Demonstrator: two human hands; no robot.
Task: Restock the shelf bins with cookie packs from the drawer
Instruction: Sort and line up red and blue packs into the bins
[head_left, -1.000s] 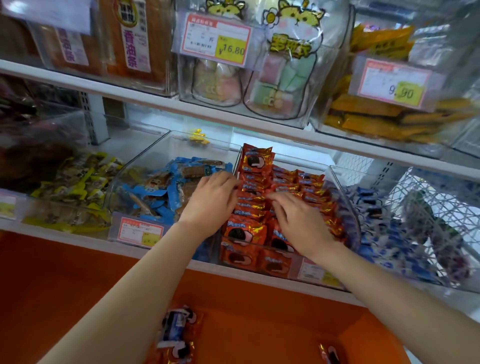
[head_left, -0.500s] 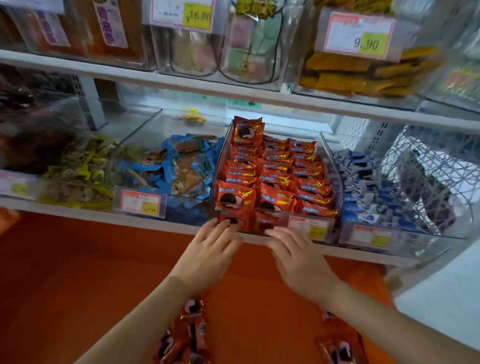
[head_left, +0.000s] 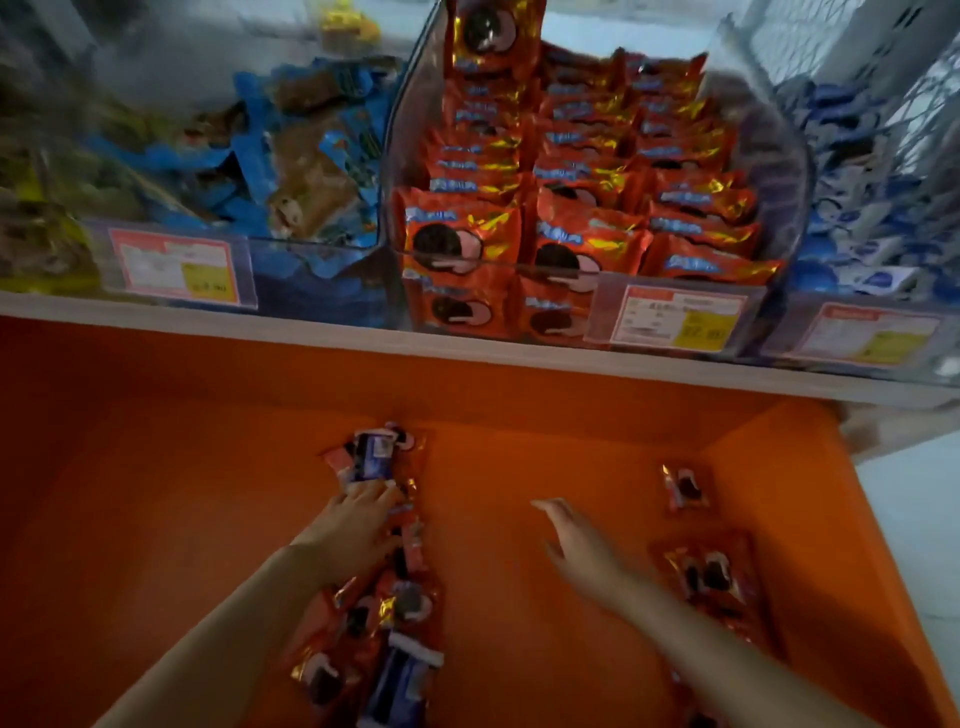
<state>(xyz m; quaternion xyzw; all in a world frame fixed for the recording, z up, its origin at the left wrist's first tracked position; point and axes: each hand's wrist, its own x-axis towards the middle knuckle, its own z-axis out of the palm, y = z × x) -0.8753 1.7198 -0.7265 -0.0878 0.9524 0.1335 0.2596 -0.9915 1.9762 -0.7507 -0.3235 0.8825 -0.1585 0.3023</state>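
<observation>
Cookie packs (head_left: 400, 608) in red foil lie loose in the orange drawer (head_left: 545, 649), in two groups. One group is a ragged line under the left hand (head_left: 358, 527) and its forearm, running from just beyond the fingertips to the bottom edge of the head view. These packs overlap too much to count. The other group lies to the right of the right hand (head_left: 576, 548). It has one small pack (head_left: 684, 488) further forward near the drawer's right wall and one larger pack (head_left: 709, 577) just beside the wrist. More packs are partly hidden under the forearm.

The left hand lies palm down on the line of packs with its fingers stretched and relaxed. Their tips touch a pack showing a blue-white face (head_left: 375, 456), and nothing is grasped. The right hand is open too, fingers straight and pointing forward over the bare drawer floor between the two groups. Whether it touches the floor cannot be told.

Beyond and above both hands runs the white shelf (head_left: 260, 322), carrying four clear bins. Straight ahead of the hands, the red bin (head_left: 792, 171) holds cookie packs stood on edge in three rows, full to its front wall. To its left is the blue-wrapper bin (head_left: 322, 280), and further left the yellow-green bin (head_left: 52, 275). To its right is the blue-and-white bin (head_left: 800, 312). Three price labels (head_left: 174, 267) sit on the bin fronts, their text blurred.
</observation>
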